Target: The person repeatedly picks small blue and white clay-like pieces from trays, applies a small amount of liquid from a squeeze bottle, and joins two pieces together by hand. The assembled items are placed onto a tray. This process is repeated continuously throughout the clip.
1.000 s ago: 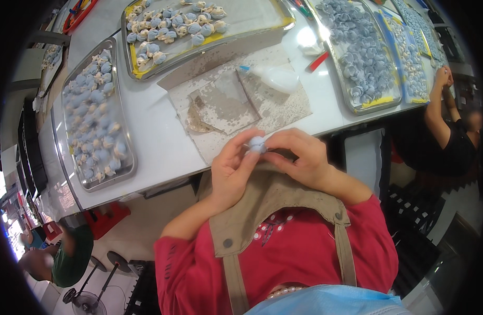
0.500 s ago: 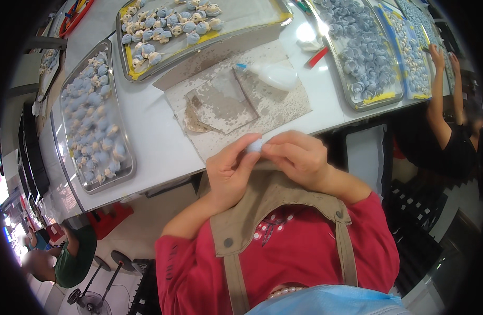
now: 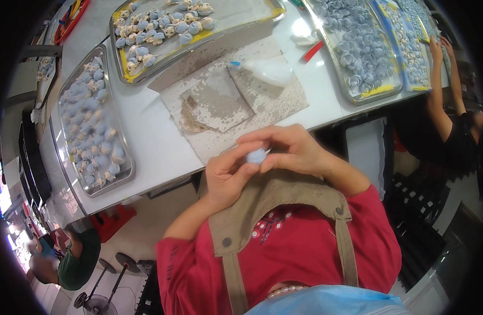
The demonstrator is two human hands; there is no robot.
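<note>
A small pale-blue rounded piece [image 3: 256, 156] is pinched between the fingers and thumb of my left hand [image 3: 225, 177], close to my apron. My right hand [image 3: 295, 151] curves round it from the other side, its thumb against the piece and its fingers reaching over the left fingertips. A small whitish tip shows at the piece's right side; what it belongs to I cannot make out. Beyond my hands lies a stained cardboard sheet [image 3: 283, 107] with a white squeeze bottle [image 3: 273, 72] with a blue tip lying on it.
Metal trays of small blue-and-cream figures stand at the left [image 3: 130, 163] and far side [image 3: 225, 39]. At the right, another tray [image 3: 375, 97] holds curled blue-grey pieces. A red strip-like object [image 3: 312, 51] lies beside it. Other people work at both sides.
My right hand has turned and spread over the blue piece, its fingers now reaching over my left fingertips. More of the piece shows, slightly lower. The view has shifted slightly.
</note>
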